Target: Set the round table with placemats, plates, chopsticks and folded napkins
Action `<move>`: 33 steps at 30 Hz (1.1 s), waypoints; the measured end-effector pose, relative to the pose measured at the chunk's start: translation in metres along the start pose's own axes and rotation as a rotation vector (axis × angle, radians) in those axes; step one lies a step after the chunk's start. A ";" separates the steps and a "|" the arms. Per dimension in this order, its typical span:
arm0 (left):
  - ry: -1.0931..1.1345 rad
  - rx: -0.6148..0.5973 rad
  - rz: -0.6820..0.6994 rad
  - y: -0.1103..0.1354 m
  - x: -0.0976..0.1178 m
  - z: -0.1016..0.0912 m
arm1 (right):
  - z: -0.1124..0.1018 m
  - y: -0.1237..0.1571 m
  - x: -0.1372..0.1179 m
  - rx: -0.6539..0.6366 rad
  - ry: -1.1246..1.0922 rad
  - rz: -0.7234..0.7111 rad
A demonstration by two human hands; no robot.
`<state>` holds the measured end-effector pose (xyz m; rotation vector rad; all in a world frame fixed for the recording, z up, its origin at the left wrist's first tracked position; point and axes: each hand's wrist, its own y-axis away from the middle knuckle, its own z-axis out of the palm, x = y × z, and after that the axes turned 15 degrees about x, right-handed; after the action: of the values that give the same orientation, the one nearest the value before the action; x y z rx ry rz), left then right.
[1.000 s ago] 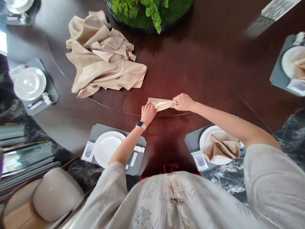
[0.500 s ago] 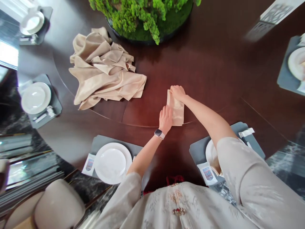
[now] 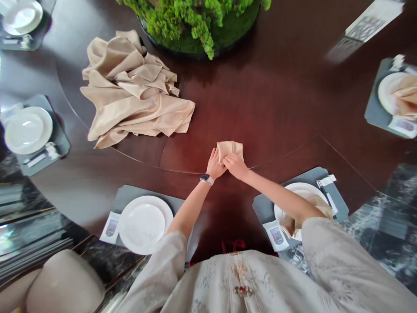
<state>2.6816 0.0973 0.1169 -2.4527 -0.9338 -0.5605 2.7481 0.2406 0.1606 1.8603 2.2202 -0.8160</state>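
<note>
Folded beige cloth napkin (image 3: pixel 233 148): a small, roughly rectangular bundle on the dark polished wooden table (image 3: pixel 276 100), before the wearer and close to a curved seam in the tabletop. Right hand (image 3: pixel 236 166): fingers bent, tips drawn together at the bundle's lower left edge, pinching the cloth. Left hand (image 3: pixel 215 166): at the bundle's left side, fingers straight and pointing away from the wearer. Its thumb is hidden, so whether it grips the cloth cannot be told. A dark-faced wristwatch (image 3: pixel 205 177) on a pale strap is worn on the left wrist.

Up and to the left, well apart from the hands, a loose heap of beige napkins (image 3: pixel 137 95) lies crumpled, just beside a low planter of green foliage (image 3: pixel 198 32).

Nearest setting, left: stacked white plates (image 3: pixel 143 226) on a grey placemat (image 3: pixel 128 193), with a printed white packet (image 3: pixel 111 227) at the left. Nearest setting, right: a white plate (image 3: pixel 301 188) bearing a beige cloth, partly covered by the right forearm; a second printed packet (image 3: pixel 276 235) lies at its lower left.

Further settings stand at both far sides. A white openwork stand (image 3: pixel 371 24) is at upper right; an upholstered chair (image 3: pixel 65 282), lower left.
</note>
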 end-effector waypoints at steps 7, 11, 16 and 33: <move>0.208 0.197 -0.109 0.003 -0.007 -0.032 | 0.040 0.058 -0.021 0.193 -0.097 0.154; 0.130 0.159 -0.063 0.001 0.020 -0.020 | 0.036 0.061 -0.028 0.168 -0.075 0.122; 0.006 0.051 -0.075 -0.003 0.030 0.005 | 0.013 0.053 -0.006 0.113 -0.159 0.197; -0.058 0.121 -0.385 0.006 0.075 -0.001 | 0.005 0.048 0.052 0.142 -0.196 0.289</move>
<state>2.7367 0.1312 0.1546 -2.2019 -1.4350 -0.5417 2.7800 0.2880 0.1183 2.0031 1.7672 -1.0693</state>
